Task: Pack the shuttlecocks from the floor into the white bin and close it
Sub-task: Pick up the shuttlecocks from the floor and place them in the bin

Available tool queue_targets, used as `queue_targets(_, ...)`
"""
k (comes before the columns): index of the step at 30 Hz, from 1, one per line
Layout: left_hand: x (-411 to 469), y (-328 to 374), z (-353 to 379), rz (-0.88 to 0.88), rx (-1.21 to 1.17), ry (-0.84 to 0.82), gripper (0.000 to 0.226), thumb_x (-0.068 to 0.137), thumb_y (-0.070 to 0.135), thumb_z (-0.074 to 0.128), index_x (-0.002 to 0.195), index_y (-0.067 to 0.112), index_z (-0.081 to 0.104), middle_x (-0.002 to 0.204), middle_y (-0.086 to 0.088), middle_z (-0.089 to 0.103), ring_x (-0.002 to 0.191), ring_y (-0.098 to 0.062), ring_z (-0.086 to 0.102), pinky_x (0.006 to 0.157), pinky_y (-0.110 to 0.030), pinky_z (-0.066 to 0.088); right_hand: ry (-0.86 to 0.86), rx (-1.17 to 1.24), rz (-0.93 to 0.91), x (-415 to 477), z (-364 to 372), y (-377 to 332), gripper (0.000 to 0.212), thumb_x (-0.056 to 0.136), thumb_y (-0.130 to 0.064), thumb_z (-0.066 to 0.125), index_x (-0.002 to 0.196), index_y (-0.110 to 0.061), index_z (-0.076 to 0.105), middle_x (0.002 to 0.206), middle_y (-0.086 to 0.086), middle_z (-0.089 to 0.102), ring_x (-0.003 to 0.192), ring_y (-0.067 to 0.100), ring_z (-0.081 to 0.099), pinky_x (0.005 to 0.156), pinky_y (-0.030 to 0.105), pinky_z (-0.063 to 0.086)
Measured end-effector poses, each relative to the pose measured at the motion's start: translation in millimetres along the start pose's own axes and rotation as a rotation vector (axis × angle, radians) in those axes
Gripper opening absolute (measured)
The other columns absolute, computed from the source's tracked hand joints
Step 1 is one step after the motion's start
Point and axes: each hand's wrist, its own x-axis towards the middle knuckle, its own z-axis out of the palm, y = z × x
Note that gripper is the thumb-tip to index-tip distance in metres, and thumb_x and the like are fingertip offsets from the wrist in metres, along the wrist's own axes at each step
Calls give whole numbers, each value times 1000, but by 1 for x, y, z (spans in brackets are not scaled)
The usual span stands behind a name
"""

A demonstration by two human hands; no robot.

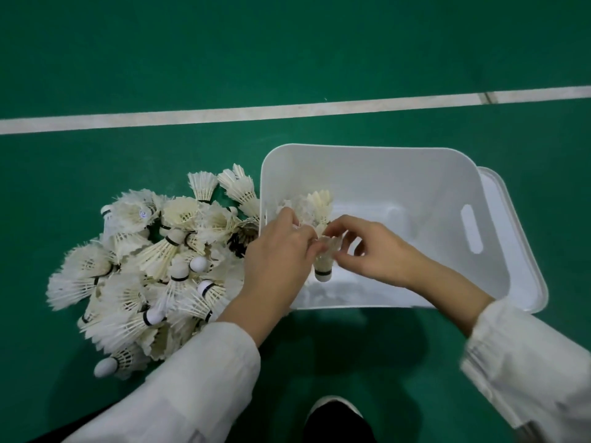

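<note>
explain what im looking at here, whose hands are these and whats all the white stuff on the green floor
There is no machine here. One camera worn on a person's head looks down at their own two hands. The floor is a green court with a white line. The white stuff on the left is a pile of feather shuttlecocks. Beside it stands an open white bin, and a few shuttlecocks already lie in it. What looks like its lid shows at its right side. Over the bin, the left hand and the right hand together pinch one shuttlecock, cork end down.
</note>
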Motion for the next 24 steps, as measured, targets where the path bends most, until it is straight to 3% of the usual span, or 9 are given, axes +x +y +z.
queue_targets(4,-1,0,-5,61,-81,-35,31,92,38,49,121,27,49,103,3,47,80,-17,55,60,-29,41,77,-168,54,6,-5,16,9,86,-27,63,86,-18,60,85,-1,60,79,17,56,70,31,47)
queue_targets(7,1,-3,-12,6,-214,-58,39,92,26,51,125,25,30,92,4,56,70,-21,58,61,-36,48,197,-334,204,13,-17,36,15,88,-24,59,92,-10,61,89,2,57,80,20,53,66,29,38)
queue_targets(12,2,-8,-11,121,-143,-12,16,90,30,54,100,17,56,99,5,57,80,-15,56,62,-29,43,266,-389,296,36,-13,56,16,90,-16,51,95,-4,61,96,10,57,86,26,54,66,28,33)
queue_targets(16,3,-10,-14,171,-147,44,15,84,27,63,92,14,65,91,2,56,83,-16,52,61,-31,44,255,-426,297,44,-7,47,28,92,-16,47,118,-10,55,119,9,52,98,30,58,74,32,43)
queue_targets(18,4,-12,-19,163,-146,15,17,85,29,61,94,15,64,93,3,55,87,-15,50,68,-31,44,296,-429,199,36,-8,30,32,93,-15,46,124,-14,50,126,5,46,91,29,59,73,35,47)
queue_targets(21,15,-14,-37,183,-148,-49,16,87,31,57,96,19,61,91,8,52,89,-12,49,71,-30,42,390,-278,-173,18,-11,-14,31,89,-6,46,119,-14,52,121,1,48,79,21,57,67,37,49)
queue_targets(24,27,-15,-68,247,-118,-126,15,86,30,59,95,17,60,91,3,56,86,-15,52,74,-33,44,275,-171,-342,9,-9,-60,38,85,-4,50,121,-14,48,119,0,51,83,17,58,69,31,49)
